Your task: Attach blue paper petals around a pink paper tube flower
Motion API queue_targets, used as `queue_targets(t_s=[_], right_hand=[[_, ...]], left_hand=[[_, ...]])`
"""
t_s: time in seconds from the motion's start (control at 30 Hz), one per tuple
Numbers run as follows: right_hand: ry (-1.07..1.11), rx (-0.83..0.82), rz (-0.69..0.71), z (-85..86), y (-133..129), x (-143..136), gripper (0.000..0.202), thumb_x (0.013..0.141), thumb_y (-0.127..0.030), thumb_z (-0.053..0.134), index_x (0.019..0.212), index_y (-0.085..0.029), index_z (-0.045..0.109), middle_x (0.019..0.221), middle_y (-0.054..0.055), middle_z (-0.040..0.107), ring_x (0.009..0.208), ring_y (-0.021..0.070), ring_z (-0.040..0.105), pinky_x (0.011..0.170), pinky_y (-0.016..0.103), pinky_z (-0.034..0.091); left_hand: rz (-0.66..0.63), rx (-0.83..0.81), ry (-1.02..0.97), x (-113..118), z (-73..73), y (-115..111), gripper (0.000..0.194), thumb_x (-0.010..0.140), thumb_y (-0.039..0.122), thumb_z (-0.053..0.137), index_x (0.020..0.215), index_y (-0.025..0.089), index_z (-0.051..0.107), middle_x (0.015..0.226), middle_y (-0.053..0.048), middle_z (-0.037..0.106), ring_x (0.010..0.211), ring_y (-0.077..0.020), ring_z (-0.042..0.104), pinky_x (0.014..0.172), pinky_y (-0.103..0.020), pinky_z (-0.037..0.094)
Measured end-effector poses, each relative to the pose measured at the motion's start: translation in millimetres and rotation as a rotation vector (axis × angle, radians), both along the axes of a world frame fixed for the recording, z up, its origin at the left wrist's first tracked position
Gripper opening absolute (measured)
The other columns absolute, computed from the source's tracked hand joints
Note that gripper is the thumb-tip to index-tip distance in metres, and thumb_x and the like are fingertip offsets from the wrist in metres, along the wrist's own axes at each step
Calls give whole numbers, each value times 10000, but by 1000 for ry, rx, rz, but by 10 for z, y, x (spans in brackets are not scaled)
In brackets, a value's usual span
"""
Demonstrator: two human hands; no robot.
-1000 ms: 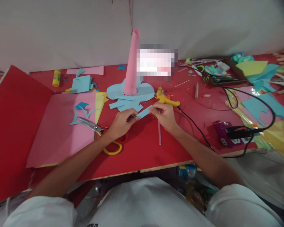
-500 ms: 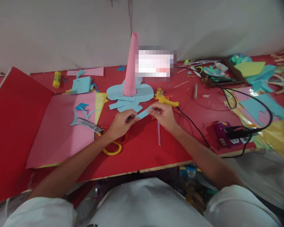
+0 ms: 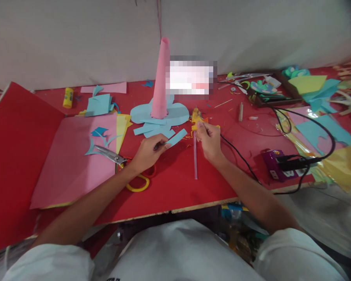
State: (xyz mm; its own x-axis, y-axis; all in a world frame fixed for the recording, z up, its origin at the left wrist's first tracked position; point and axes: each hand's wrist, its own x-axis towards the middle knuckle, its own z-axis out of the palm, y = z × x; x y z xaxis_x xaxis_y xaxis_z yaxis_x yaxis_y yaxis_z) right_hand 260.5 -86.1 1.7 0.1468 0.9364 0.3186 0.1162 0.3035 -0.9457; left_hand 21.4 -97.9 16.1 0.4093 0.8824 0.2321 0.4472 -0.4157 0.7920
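Note:
My left hand point(image 3: 152, 150) pinches a light-blue paper strip point(image 3: 177, 137) by its near end; the far end sticks out free to the right. Something small and dark also shows between its fingers, too little to name. My right hand point(image 3: 210, 141) is closed at the yellow hot glue gun point(image 3: 196, 115), fingers curled over its body and covering most of the handle. A clear glue stick point(image 3: 195, 162) points from the gun towards me. Beyond my hands, a pink paper cone point(image 3: 160, 84) stands upright on a blue petal-shaped paper base point(image 3: 178, 113), with loose blue strips in front.
Scissors point(image 3: 114, 156) with yellow and red handles lie partly under my left forearm, blades on pink paper sheets point(image 3: 64, 164). A yellow glue bottle point(image 3: 68, 98) stands at the back left. A purple box point(image 3: 273, 166) with black cables and a dark tray point(image 3: 295, 95) are at right.
My right hand has let go of the blue strip and moved slightly right, closing at the glue gun. My left hand keeps the strip, in nearly the same place.

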Motion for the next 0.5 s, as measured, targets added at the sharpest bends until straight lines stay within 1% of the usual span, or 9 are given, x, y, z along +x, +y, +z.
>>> queue_targets(t_s=[0.03, 0.07, 0.1, 0.17, 0.2, 0.23, 0.3, 0.37, 0.5], right_hand=[[-2, -2, 9, -7, 2, -3, 626, 994, -635, 604, 576, -220, 391, 546, -48, 361, 532, 104, 346, 545, 298, 323], [-1, -1, 34, -3, 1, -12, 613, 993, -643, 599, 587, -219, 425, 564, -40, 402, 544, 107, 375, 552, 297, 337], [1, -1, 73, 10, -1, -26, 583, 990, -659, 592, 620, -220, 493, 605, -26, 470, 571, 114, 426, 565, 295, 362], [-12, -18, 181, 52, -10, -58, 521, 960, -714, 591, 763, -233, 632, 729, 3, 586, 656, 137, 526, 600, 295, 416], [-28, -29, 236, 73, -15, -73, 516, 930, -744, 610, 821, -242, 661, 766, 7, 605, 686, 147, 548, 610, 296, 430], [-54, -39, 282, 90, -20, -86, 524, 902, -763, 632, 834, -244, 664, 765, 5, 603, 690, 150, 549, 611, 297, 429], [-129, -36, 318, 106, -30, -102, 547, 883, -758, 662, 743, -231, 618, 682, -12, 549, 644, 142, 502, 603, 300, 396], [-188, -4, 291, 104, -38, -107, 586, 901, -738, 656, 651, -221, 537, 624, -25, 486, 607, 130, 435, 602, 309, 358], [-213, 46, 242, 96, -53, -114, 618, 919, -735, 631, 616, -222, 471, 611, -33, 421, 597, 124, 366, 601, 316, 330]], left_hand=[[2, 1, -5, 0, -2, 0, 181, 982, 315, 622, 861, 181, 619, 742, 28, 607, 676, -105, 515, 648, -231, 385], [5, 0, -11, 0, -3, -1, 187, 984, 323, 620, 863, 181, 620, 747, 26, 610, 682, -107, 519, 652, -232, 389], [9, -3, -16, 1, -3, -3, 194, 985, 332, 619, 864, 181, 620, 754, 23, 612, 689, -108, 523, 654, -233, 391], [13, -12, -22, 4, 1, -8, 204, 987, 342, 617, 861, 182, 621, 757, 22, 613, 695, -111, 524, 655, -235, 391], [12, -15, -22, 6, 5, -11, 206, 988, 344, 618, 859, 182, 620, 754, 22, 611, 693, -111, 520, 656, -235, 391], [7, -17, -19, 8, 9, -13, 207, 987, 345, 619, 858, 182, 620, 752, 22, 609, 690, -111, 515, 656, -236, 391], [-9, -18, -4, 12, 18, -15, 220, 992, 357, 619, 860, 181, 621, 752, 18, 614, 686, -114, 512, 658, -238, 394], [-33, -12, 12, 17, 24, -16, 230, 998, 370, 614, 870, 179, 628, 766, 9, 631, 688, -117, 518, 661, -240, 399], [-53, 0, 28, 25, 28, -18, 221, 1003, 353, 607, 873, 177, 640, 775, 4, 646, 686, -119, 525, 664, -241, 401]])
